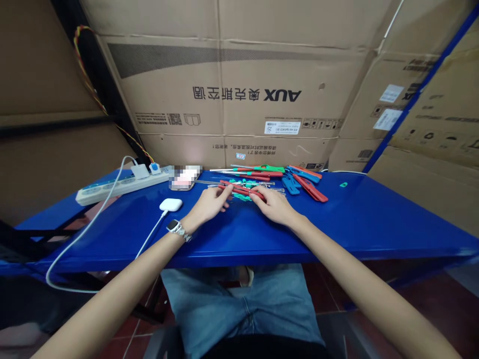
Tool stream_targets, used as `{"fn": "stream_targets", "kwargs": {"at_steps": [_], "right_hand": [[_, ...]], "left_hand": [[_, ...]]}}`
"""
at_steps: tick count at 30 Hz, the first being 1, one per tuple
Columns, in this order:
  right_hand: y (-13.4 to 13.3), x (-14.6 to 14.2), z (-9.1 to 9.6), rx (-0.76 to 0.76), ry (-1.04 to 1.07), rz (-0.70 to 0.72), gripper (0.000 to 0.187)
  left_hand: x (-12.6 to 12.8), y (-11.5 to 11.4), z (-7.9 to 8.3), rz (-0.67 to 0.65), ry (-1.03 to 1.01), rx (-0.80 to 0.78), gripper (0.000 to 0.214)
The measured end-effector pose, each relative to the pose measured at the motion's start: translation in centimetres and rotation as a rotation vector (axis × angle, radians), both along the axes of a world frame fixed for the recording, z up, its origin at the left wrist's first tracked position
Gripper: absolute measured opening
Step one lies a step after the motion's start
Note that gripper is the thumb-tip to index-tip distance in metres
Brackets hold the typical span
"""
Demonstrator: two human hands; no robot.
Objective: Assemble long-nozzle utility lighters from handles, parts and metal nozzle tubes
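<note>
My left hand (212, 203) and my right hand (276, 204) hold a red long-necked lighter (243, 190) between them, just above the table. The fingers of both hands are closed on its body, and a thin metal tube points left from it. Under and behind it lie small green plastic pieces (241, 197) and several metal tubes (277, 189), partly hidden by my hands. Farther back are red lighters (262, 175) and a green lighter (272, 168) with tubes pointing left. To the right lie blue casings (291, 183) and red casings (310, 188).
A white power strip (123, 187), a phone (186, 178) and a white earbud case (171, 204) on a cable stand at left on the blue table (337, 224). One green piece (343, 184) lies at right. Cardboard (243, 65) walls the back.
</note>
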State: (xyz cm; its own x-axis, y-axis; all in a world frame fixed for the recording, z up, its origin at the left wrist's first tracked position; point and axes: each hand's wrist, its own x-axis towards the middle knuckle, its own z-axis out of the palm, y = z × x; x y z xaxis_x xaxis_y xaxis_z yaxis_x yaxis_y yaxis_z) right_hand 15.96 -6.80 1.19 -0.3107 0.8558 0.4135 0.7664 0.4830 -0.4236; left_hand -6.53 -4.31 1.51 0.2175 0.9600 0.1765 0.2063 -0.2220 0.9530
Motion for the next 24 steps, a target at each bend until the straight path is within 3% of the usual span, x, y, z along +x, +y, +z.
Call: {"fn": "stream_targets", "kwargs": {"at_steps": [2,5,8,11,13,17,20,24], "right_hand": [[-0.9,0.3,0.0,0.038,-0.096,-0.001,0.028],[-1.8,0.7,-0.3,0.08,-0.222,0.032,0.031],[-2.0,0.9,-0.7,0.116,-0.295,0.089,0.034],[-2.0,1.0,-1.2,0.124,-0.322,0.118,0.034],[-1.9,1.0,-1.4,0.117,-0.326,0.124,0.034],[-2.1,1.3,-1.4,0.105,-0.288,0.14,0.034],[-2.4,2.1,-0.9,0.094,-0.159,-0.003,0.034],[-2.2,3.3,-0.1,-0.088,-0.12,-0.428,0.026]], "left_hand": [[-1.0,-1.2,0.2,0.015,0.276,0.112,0.049],[-1.5,-2.7,1.3,0.025,0.518,0.382,0.051],[-0.7,-3.0,2.2,-0.097,0.674,0.554,0.039],[0.8,-2.2,1.9,-0.22,0.761,0.707,0.029],[1.6,-1.5,1.2,-0.265,0.807,0.752,0.032],[2.2,-0.8,0.1,-0.313,0.857,0.662,0.029],[1.7,-1.0,0.1,-0.333,0.874,0.627,0.023],[1.3,-1.2,0.5,-0.331,0.903,0.628,0.026]]}}
